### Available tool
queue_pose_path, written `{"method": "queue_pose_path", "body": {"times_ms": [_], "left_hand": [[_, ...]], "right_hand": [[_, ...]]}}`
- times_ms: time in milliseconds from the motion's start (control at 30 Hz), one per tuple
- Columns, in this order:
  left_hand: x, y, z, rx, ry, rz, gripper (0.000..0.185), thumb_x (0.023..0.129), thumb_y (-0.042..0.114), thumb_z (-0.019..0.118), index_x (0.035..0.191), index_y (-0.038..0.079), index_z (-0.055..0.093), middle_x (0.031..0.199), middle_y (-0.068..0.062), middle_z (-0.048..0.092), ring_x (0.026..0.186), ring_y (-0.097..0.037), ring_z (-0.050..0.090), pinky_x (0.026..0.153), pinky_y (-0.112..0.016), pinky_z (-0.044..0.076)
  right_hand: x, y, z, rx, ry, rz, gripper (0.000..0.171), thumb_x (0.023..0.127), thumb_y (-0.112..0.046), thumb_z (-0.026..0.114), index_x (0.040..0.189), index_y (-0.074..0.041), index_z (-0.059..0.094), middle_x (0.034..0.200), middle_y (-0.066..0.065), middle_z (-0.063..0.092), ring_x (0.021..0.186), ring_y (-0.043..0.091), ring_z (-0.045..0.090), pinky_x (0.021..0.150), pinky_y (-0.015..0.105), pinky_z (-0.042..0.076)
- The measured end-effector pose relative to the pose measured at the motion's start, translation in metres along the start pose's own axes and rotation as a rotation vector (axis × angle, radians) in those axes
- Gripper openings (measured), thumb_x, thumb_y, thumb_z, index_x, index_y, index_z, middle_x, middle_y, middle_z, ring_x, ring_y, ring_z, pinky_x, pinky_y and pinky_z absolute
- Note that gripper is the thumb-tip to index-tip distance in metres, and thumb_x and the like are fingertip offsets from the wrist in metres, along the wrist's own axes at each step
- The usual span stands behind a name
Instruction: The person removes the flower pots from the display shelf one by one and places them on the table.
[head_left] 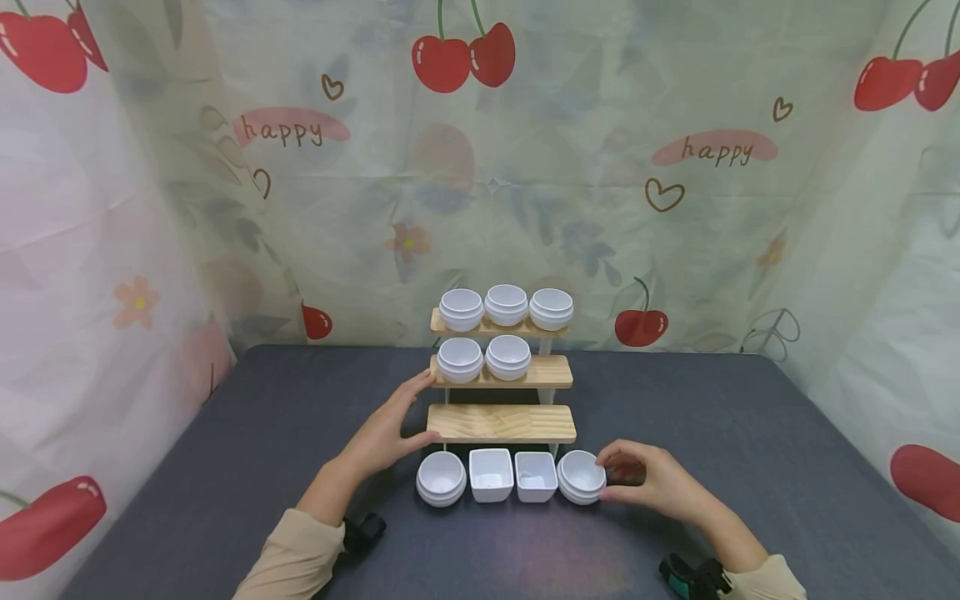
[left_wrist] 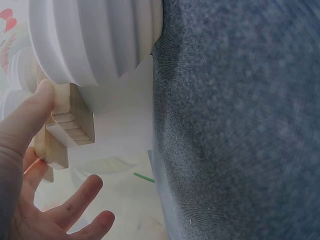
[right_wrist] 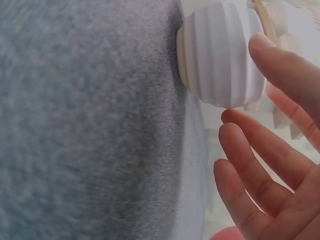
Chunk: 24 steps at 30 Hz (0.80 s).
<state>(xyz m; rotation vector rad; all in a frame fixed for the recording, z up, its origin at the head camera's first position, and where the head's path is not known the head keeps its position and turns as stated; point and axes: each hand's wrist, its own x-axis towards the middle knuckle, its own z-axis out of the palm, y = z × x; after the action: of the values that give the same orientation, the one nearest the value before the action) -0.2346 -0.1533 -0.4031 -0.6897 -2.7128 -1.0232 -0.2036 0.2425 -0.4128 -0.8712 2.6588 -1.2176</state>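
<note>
On the grey table (head_left: 750, 433) stands a three-step wooden shelf (head_left: 501, 423); the left hand (head_left: 386, 433) rests against its left end, fingers straight. The right hand (head_left: 651, 482), fingers loosely spread, touches the rightmost ribbed white bowl (head_left: 582, 477) in the front row.

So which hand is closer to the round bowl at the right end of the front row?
The right hand: its fingers sit at the round bowl. The left hand is further left, against the wooden shelf.
</note>
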Motion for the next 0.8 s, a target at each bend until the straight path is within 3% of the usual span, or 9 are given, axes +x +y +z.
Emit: {"method": "queue_pose_path", "body": {"times_ms": [333,800], "left_hand": [[0.0,0.0,0.001,0.008,0.0,0.002,0.082,0.079,0.022,0.074,0.146,0.015,0.028,0.154,-0.008,0.026,0.133,-0.03,0.041,0.105,-0.045,0.042],[0.0,0.0,0.0,0.003,-0.008,-0.004,0.082,0.079,0.023,0.074,0.147,0.016,0.027,0.155,-0.007,0.024,0.133,-0.03,0.042,0.105,-0.046,0.042]], "right_hand": [[0.002,-0.004,-0.003,-0.031,0.045,0.014,0.036,0.077,-0.031,0.075,0.106,-0.013,0.062,0.101,0.007,0.067,0.084,0.01,0.064,0.072,0.022,0.055],[0.017,-0.023,-0.008,-0.069,0.097,-0.04,0.037,0.079,-0.029,0.073,0.107,-0.007,0.063,0.101,0.01,0.068,0.086,0.017,0.066,0.076,0.025,0.056]]}}
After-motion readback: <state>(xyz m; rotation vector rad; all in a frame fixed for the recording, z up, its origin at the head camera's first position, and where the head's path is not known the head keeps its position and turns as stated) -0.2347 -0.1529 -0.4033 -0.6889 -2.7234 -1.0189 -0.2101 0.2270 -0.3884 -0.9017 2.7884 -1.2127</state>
